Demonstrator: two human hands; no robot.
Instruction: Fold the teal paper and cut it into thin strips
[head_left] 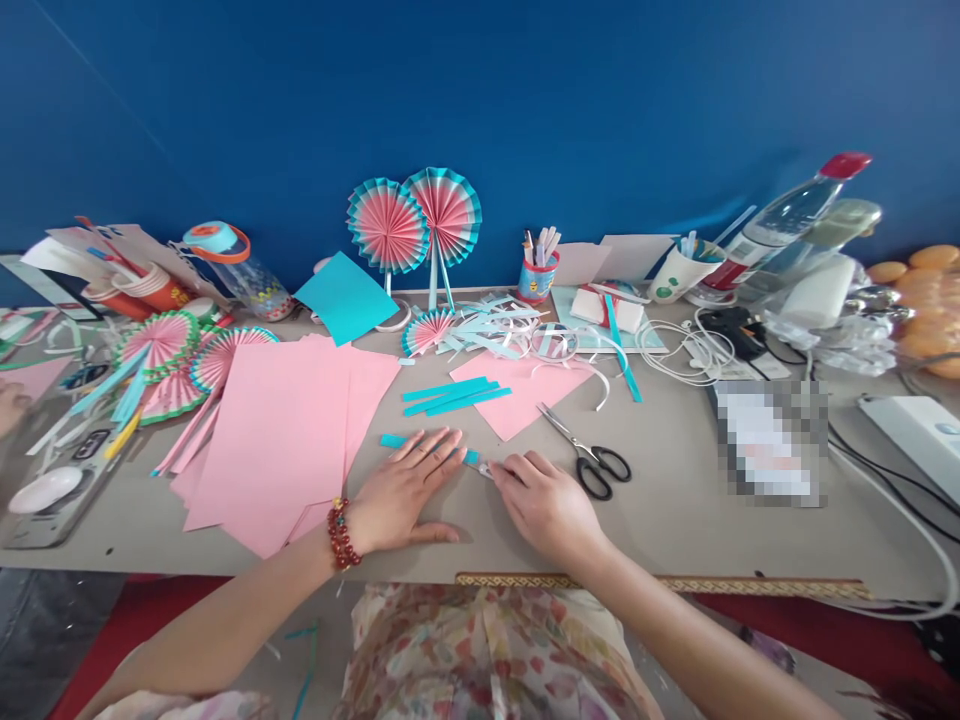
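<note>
My left hand (412, 485) lies flat on the table, fingers stretched out over a short turquoise paper strip (391, 440) whose two ends show on either side of them. My right hand (551, 505) is closed in a pinch beside the strip's right end. A small whitish piece (485, 470) shows at its fingertips, too little of it visible to name. Beyond the hands lie several turquoise strips (454, 395), partly on a pink paper square (506, 410). Black-handled scissors (592, 455) rest just right of my right hand.
Pink paper sheets (289, 440) are stacked at left, near folded paper fans (161, 345). Two round fans (386, 225) stand against the blue wall. Paper scraps (495, 330), a pen cup (538, 277), a bottle (780, 225) and cables (686, 350) line the back. Another person's hand (10, 405) shows at far left.
</note>
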